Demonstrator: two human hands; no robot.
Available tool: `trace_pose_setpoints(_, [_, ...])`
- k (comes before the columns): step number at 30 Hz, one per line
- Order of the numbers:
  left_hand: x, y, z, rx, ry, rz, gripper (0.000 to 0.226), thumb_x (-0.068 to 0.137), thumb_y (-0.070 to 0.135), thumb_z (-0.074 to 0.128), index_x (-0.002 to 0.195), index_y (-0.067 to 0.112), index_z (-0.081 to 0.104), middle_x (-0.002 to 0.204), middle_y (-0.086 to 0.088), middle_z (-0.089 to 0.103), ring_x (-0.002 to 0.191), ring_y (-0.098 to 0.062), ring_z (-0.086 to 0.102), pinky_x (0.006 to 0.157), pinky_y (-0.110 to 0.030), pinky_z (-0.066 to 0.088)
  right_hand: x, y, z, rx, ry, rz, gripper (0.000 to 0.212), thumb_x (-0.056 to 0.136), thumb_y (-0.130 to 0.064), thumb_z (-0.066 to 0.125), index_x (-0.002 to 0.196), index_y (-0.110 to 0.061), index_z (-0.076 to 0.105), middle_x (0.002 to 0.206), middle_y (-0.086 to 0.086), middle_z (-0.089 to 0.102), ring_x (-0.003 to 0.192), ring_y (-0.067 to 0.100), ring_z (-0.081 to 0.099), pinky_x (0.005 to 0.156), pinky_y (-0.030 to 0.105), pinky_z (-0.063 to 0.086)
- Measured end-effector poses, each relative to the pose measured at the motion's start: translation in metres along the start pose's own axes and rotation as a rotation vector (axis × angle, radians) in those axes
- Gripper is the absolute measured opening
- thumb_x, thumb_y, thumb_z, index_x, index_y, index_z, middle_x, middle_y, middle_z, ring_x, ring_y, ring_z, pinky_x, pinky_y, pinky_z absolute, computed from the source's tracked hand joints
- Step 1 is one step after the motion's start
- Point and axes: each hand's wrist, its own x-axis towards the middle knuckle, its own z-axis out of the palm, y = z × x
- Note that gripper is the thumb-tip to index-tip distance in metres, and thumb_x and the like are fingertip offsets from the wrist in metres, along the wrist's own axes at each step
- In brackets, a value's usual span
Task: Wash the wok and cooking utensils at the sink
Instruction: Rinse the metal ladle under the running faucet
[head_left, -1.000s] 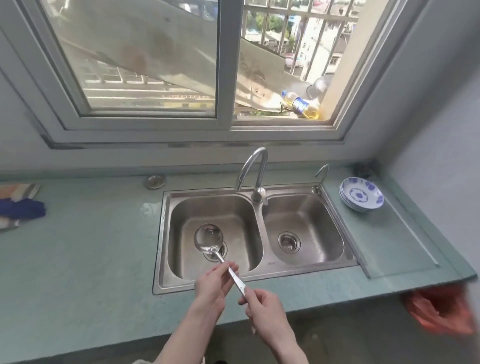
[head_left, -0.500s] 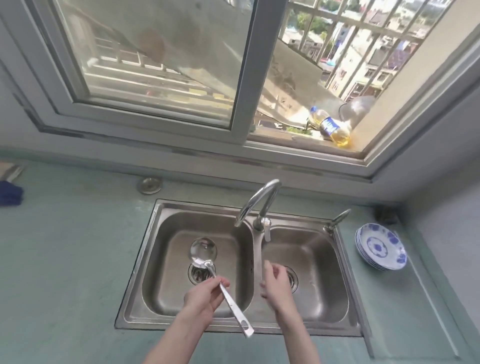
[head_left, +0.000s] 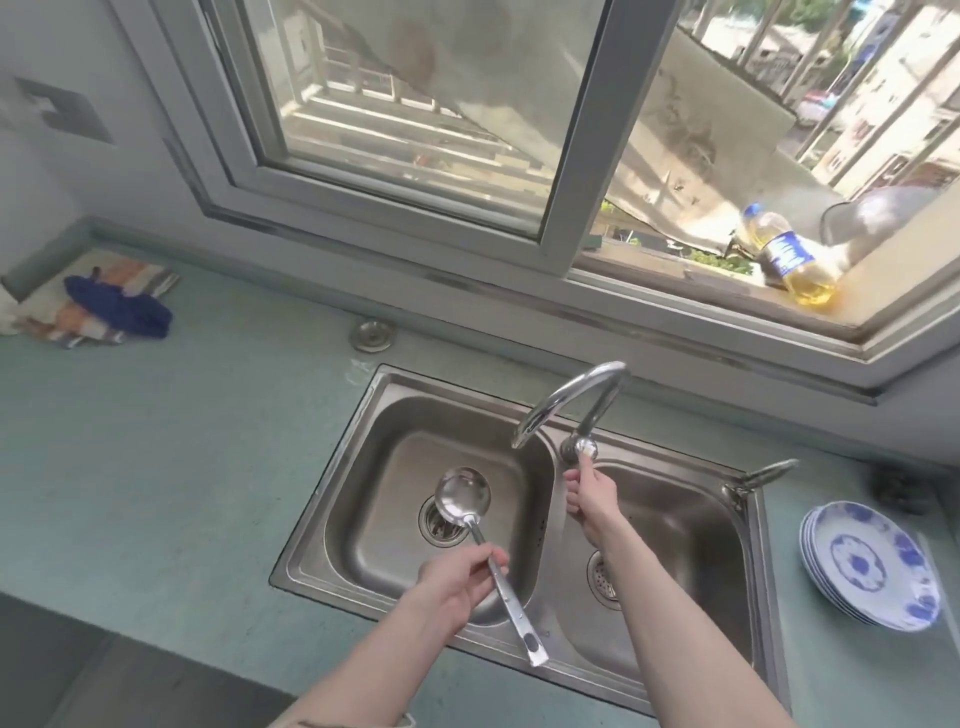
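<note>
The left hand (head_left: 457, 579) is gripping the handle of a steel ladle (head_left: 485, 540), its empty bowl hanging over the drain of the left basin of the double sink (head_left: 358, 426). The right hand (head_left: 589, 493) is reaching to the faucet (head_left: 566, 400), fingers touching its lever knob; whether they are curling around it is unclear. Blue-patterned plates (head_left: 872, 566) are sitting stacked right of the sink.

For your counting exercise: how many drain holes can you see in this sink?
2: one drain in the left basin, partly behind the ladle; the other drain in the right basin, partly hidden by the right arm.
</note>
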Motion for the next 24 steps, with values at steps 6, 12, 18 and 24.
trace_pose_setpoints(6, [0.0, 0.0, -0.001, 0.029, -0.006, 0.004, 0.007, 0.095, -0.01, 0.061, 0.091, -0.014, 0.065, 0.077, -0.023, 0.073, 0.073, -0.03, 0.072, 0.052, -0.029, 0.06, 0.002, -0.002, 0.003, -0.022, 0.027, -0.013, 0.045, 0.107, -0.048, 0.048, 0.076, -0.016, 0.047, 0.044, -0.007, 0.031, 0.033, 0.008, 0.023, 0.037, 0.018, 0.016])
trace_pose_setpoints(12, [0.0, 0.001, 0.006, 0.043, -0.045, -0.048, 0.004, 0.095, -0.011, 0.06, 0.093, -0.014, 0.062, 0.074, -0.024, 0.073, 0.071, -0.029, 0.073, 0.051, -0.028, 0.059, -0.002, -0.005, 0.004, -0.001, 0.068, 0.0, 0.04, 0.107, -0.043, 0.051, 0.086, -0.01, 0.057, 0.051, -0.003, 0.042, 0.038, 0.009, 0.035, 0.043, 0.024, 0.026])
trace_pose_setpoints(18, [-0.002, 0.008, 0.02, 0.044, -0.106, -0.103, 0.012, 0.099, -0.008, 0.057, 0.089, -0.012, 0.062, 0.08, -0.023, 0.07, 0.079, -0.029, 0.067, 0.05, -0.026, 0.06, -0.045, 0.0, -0.006, -0.072, 0.065, 0.023, 0.044, 0.107, -0.04, 0.051, 0.124, -0.001, 0.053, 0.108, 0.018, 0.071, 0.092, 0.03, 0.076, 0.072, 0.036, 0.062])
trace_pose_setpoints(24, [0.008, 0.01, 0.037, 0.001, -0.154, -0.109, 0.014, 0.1, -0.004, 0.057, 0.089, -0.01, 0.064, 0.08, -0.019, 0.069, 0.072, -0.025, 0.068, 0.049, -0.025, 0.059, -0.147, 0.015, -0.012, -0.407, -0.158, 0.042, 0.049, 0.102, -0.051, 0.054, 0.108, -0.002, 0.06, 0.084, 0.015, 0.075, 0.065, 0.031, 0.074, 0.059, 0.037, 0.058])
